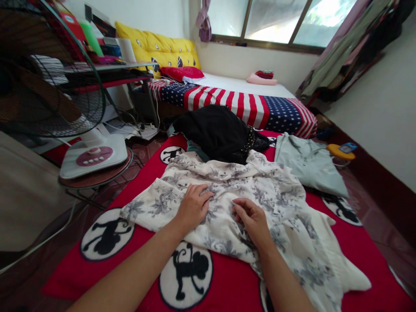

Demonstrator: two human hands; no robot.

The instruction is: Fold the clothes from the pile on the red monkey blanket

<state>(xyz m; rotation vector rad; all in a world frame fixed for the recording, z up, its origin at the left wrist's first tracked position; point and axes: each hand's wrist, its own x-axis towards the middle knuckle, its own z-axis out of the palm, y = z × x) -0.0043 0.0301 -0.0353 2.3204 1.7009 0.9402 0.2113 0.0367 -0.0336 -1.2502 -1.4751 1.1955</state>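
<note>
A white garment with a grey floral print (227, 234) lies spread and wrinkled on a red cover. My left hand (195, 203) rests palm down near its middle, fingers stretched out on the cloth. To the right, my right hand (251, 216) is curled over the same garment, thumb close to the fingertips. Whether a fold of cloth is pinched there, I cannot make out. Just beyond the floral garment is a heap of black clothing (214, 130) with a studded band. A pale grey-green shirt (307, 162) lies at the right.
The red cover (234, 284) has black monkey figures in white circles. At the left a fan (94, 151) stands on a round stool. Behind are a desk (110, 69) and a bed with a flag-patterned cover (240, 104). A yellow stool (339, 151) stands at the right.
</note>
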